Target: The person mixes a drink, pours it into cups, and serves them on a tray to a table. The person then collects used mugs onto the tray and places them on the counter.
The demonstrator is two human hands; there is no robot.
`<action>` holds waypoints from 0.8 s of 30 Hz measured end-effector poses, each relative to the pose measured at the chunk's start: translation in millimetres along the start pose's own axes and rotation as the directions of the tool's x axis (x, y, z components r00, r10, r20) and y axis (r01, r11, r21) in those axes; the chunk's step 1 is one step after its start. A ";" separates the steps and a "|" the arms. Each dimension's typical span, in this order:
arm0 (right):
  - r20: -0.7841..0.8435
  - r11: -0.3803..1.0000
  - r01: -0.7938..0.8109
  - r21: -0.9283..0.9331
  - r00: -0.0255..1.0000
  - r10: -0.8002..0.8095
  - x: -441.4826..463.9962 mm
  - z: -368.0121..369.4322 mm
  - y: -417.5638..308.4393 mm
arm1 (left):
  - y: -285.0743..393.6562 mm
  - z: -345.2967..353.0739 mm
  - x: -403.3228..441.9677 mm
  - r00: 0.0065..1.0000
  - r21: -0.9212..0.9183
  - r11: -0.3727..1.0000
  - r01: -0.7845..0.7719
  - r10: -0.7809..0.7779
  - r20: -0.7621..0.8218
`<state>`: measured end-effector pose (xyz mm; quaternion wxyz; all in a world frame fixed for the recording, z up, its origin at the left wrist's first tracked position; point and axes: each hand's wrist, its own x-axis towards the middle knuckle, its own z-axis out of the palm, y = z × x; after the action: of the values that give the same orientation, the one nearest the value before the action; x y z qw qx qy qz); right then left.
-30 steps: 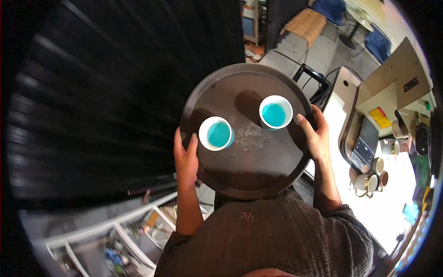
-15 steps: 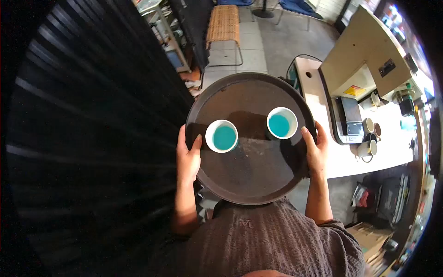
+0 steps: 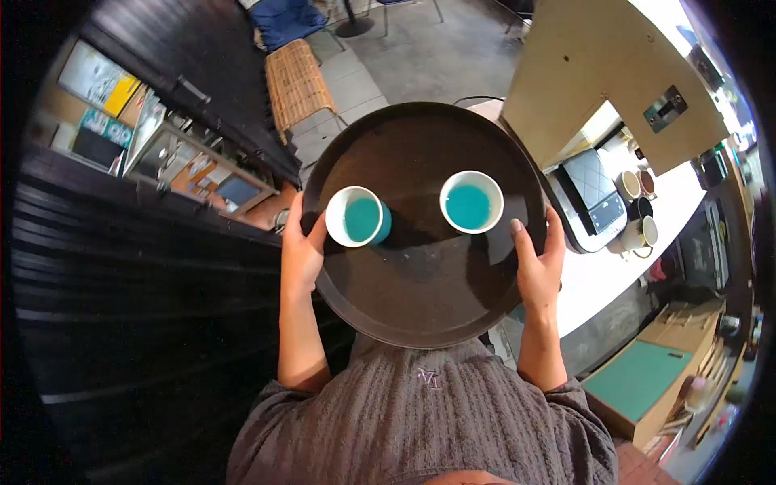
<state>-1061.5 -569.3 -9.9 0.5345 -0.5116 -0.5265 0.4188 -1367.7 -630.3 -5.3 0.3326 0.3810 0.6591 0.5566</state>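
- Between the two hands, a round dark tray (image 3: 420, 299) is carried in front of the person's body; the left hand (image 3: 301, 255) and right hand (image 3: 540, 263) each grip its rim, thumbs on top, fingers mostly hidden beneath.
- Just inside the left thumb stands one white cup (image 3: 338, 212); nearer the right hand stands the other cup (image 3: 475, 179). Both are upright, apart from each other, and hold blue liquid (image 3: 468, 208).
- Compared with half a second ago, the surroundings have swung leftward while the grip and cups have kept their places on the tray, so the load looks steady through a turn.
- To the right of the right hand, the white bench (image 3: 594, 283) bears a flat black device (image 3: 594, 190) and several mugs (image 3: 641, 234).
- Beyond the left hand, a cluttered shelf unit (image 3: 226, 178) has come into view.
- Farther ahead of the left hand sits a wicker seat (image 3: 299, 85).
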 end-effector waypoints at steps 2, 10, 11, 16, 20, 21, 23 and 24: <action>-0.023 0.999 -0.032 -0.003 0.999 0.032 6.1 4.3 0.1 | -5.7 1.4 32.5 1.000 0.025 1.000 -0.013 0.013 0.025; -0.178 0.999 0.009 -0.046 0.984 -0.017 46.5 47.4 -11.8 | 4.4 20.3 152.4 0.976 0.094 0.989 -0.115 0.095 0.195; -0.165 0.999 -0.037 -0.020 0.986 0.033 53.4 56.7 -20.8 | 1.7 20.8 171.3 0.976 0.088 0.991 -0.098 0.079 0.205; -0.311 0.989 -0.066 -0.134 0.950 0.022 93.7 114.7 -0.5 | -11.3 21.1 278.2 0.911 -0.066 0.995 -0.071 0.092 0.403; -0.316 0.996 -0.060 -0.060 0.948 0.038 143.4 172.6 -4.0 | -31.8 9.5 368.9 0.883 -0.022 0.989 -0.148 0.142 0.448; -0.362 0.990 -0.074 -0.116 0.932 0.027 156.7 186.3 2.7 | -31.8 7.2 386.1 0.878 -0.090 0.983 -0.157 0.181 0.443; -0.396 0.992 -0.082 -0.099 0.917 0.036 182.8 217.9 1.7 | -23.0 0.5 414.8 0.890 -0.192 0.981 -0.020 0.104 0.443; -0.388 0.992 -0.073 -0.102 0.921 0.028 195.4 233.4 3.4 | -23.1 -5.7 432.9 0.891 -0.236 0.972 0.016 0.093 0.443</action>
<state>-1274.0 -351.4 -5.2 0.5865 -0.6273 -0.4207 0.2925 -1587.1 -257.4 -33.4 0.5078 0.4709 0.4860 0.5330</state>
